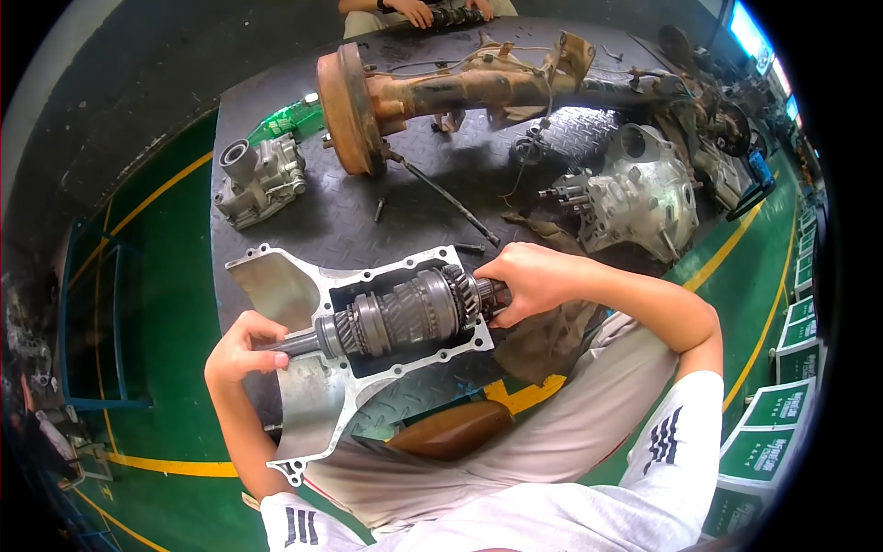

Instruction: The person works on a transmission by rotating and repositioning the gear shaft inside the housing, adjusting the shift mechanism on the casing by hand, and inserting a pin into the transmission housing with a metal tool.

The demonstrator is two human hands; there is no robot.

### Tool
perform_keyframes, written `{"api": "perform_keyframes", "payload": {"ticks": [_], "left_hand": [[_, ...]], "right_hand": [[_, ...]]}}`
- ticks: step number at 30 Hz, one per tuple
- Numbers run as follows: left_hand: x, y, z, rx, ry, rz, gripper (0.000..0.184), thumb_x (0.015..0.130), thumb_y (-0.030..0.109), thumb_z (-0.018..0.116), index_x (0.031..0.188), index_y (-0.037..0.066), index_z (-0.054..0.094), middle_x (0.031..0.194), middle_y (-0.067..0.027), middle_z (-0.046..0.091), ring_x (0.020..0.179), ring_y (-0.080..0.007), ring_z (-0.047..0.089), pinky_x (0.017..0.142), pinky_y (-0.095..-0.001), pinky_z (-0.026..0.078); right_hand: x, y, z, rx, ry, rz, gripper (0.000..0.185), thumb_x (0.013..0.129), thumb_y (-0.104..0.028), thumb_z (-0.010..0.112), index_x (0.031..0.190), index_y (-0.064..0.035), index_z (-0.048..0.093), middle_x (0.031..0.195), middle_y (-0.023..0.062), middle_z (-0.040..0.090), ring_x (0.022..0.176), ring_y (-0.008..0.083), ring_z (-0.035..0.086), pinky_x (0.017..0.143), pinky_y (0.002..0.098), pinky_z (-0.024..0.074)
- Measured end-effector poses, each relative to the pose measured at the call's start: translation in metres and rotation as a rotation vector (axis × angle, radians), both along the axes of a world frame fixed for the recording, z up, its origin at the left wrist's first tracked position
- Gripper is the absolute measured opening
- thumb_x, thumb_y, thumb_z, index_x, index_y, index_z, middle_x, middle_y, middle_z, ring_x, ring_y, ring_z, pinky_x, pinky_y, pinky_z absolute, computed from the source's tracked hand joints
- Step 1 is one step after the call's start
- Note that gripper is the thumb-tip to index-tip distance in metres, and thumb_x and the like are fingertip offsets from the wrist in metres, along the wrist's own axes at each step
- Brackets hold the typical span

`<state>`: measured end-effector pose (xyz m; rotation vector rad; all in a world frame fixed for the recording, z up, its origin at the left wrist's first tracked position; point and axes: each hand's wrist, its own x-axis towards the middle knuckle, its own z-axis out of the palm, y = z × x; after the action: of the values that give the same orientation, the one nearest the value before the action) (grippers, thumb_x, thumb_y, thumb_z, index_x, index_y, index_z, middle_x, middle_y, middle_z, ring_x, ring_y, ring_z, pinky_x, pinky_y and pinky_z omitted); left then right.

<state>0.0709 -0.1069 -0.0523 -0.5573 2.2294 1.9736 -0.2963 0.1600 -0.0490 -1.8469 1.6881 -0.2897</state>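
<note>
My left hand (245, 347) and right hand (533, 279) hold both ends of a bumpy, toothed gear rod (402, 315) inside a grey metal shell (313, 403).

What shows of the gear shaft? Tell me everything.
The gear shaft is dark grey and looks like metal, with toothed gears and smoother rings along it. Slanting slightly in view, it runs through the open, pale casing. The left hand grips its slim, plain end, the right hand the other, partly hidden end. Whether it is fully seated is unclear.
</note>
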Motion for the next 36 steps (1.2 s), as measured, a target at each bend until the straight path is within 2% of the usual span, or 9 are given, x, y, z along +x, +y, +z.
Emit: {"api": "perform_keyframes", "payload": {"ticks": [3, 10, 15, 22, 24, 31, 34, 36], "left_hand": [[0.002, -0.001, -0.001, -0.001, 0.003, 0.000, 0.035, 0.074, 0.031, 0.079, 0.071, -0.002, 0.069, 0.055, -0.0007, 0.055, 0.050, -0.0083, 0.049, 0.049, -0.0250, 0.034], [0.000, 0.000, 0.001, -0.007, -0.005, -0.012, 0.037, 0.073, 0.033, 0.080, 0.072, -0.002, 0.070, 0.056, -0.0015, 0.056, 0.050, -0.0091, 0.050, 0.049, -0.0248, 0.036], [0.001, -0.002, -0.001, -0.002, -0.014, -0.005, 0.037, 0.073, 0.034, 0.080, 0.073, -0.002, 0.070, 0.057, -0.0013, 0.057, 0.050, -0.0092, 0.051, 0.049, -0.0248, 0.036], [0.003, -0.002, -0.004, -0.006, -0.016, 0.016, 0.037, 0.073, 0.033, 0.081, 0.072, -0.002, 0.069, 0.057, -0.0001, 0.055, 0.051, -0.0080, 0.049, 0.049, -0.0246, 0.033], [0.002, 0.001, 0.000, 0.004, -0.015, 0.019, 0.037, 0.073, 0.033, 0.081, 0.072, -0.002, 0.068, 0.057, 0.0002, 0.054, 0.051, -0.0078, 0.049, 0.049, -0.0246, 0.033], [0.003, 0.002, -0.004, -0.024, 0.021, 0.051, 0.036, 0.073, 0.031, 0.081, 0.071, -0.002, 0.067, 0.056, 0.0006, 0.053, 0.050, -0.0073, 0.047, 0.048, -0.0249, 0.031], [0.000, 0.004, 0.000, -0.013, 0.022, 0.038, 0.036, 0.072, 0.032, 0.081, 0.070, -0.002, 0.067, 0.056, 0.0005, 0.053, 0.050, -0.0073, 0.047, 0.048, -0.0251, 0.030], [0.000, 0.003, 0.000, -0.013, 0.011, 0.035, 0.037, 0.072, 0.032, 0.080, 0.070, -0.002, 0.067, 0.056, 0.0005, 0.053, 0.050, -0.0073, 0.047, 0.048, -0.0251, 0.030]], "right_hand": [[0.000, 0.001, 0.001, -0.022, 0.005, -0.006, 0.042, 0.071, -0.032, 0.087, 0.092, 0.0002, 0.071, 0.074, 0.0176, 0.071, 0.075, 0.0375, 0.071, 0.072, 0.0439, 0.0552], [0.003, 0.002, -0.003, -0.066, 0.075, -0.038, 0.042, 0.070, -0.033, 0.091, 0.089, -0.0011, 0.072, 0.075, 0.0167, 0.071, 0.078, 0.0384, 0.070, 0.073, 0.0436, 0.0544], [0.001, 0.000, 0.004, 0.030, -0.044, -0.038, 0.039, 0.072, -0.030, 0.089, 0.088, 0.0000, 0.071, 0.074, 0.0163, 0.071, 0.074, 0.0371, 0.069, 0.070, 0.0430, 0.0535], [-0.003, -0.001, 0.002, 0.072, -0.045, -0.027, 0.035, 0.073, -0.027, 0.085, 0.088, 0.0004, 0.070, 0.072, 0.0150, 0.070, 0.071, 0.0358, 0.069, 0.069, 0.0429, 0.0530], [-0.003, 0.000, 0.002, 0.083, -0.032, -0.014, 0.037, 0.074, -0.024, 0.084, 0.097, 0.0010, 0.071, 0.075, 0.0147, 0.070, 0.070, 0.0331, 0.068, 0.068, 0.0396, 0.0530], [-0.005, 0.001, -0.009, 0.035, 0.011, -0.013, 0.040, 0.073, -0.027, 0.087, 0.099, -0.0002, 0.072, 0.077, 0.0149, 0.071, 0.076, 0.0346, 0.071, 0.071, 0.0414, 0.0542], [-0.004, 0.003, -0.016, -0.052, 0.054, -0.011, 0.040, 0.072, -0.029, 0.088, 0.096, -0.0014, 0.072, 0.075, 0.0150, 0.071, 0.075, 0.0354, 0.070, 0.071, 0.0418, 0.0540], [-0.003, 0.002, -0.012, -0.051, 0.055, -0.022, 0.037, 0.074, -0.033, 0.088, 0.086, -0.0018, 0.071, 0.075, 0.0150, 0.072, 0.077, 0.0353, 0.071, 0.069, 0.0435, 0.0543]]}}
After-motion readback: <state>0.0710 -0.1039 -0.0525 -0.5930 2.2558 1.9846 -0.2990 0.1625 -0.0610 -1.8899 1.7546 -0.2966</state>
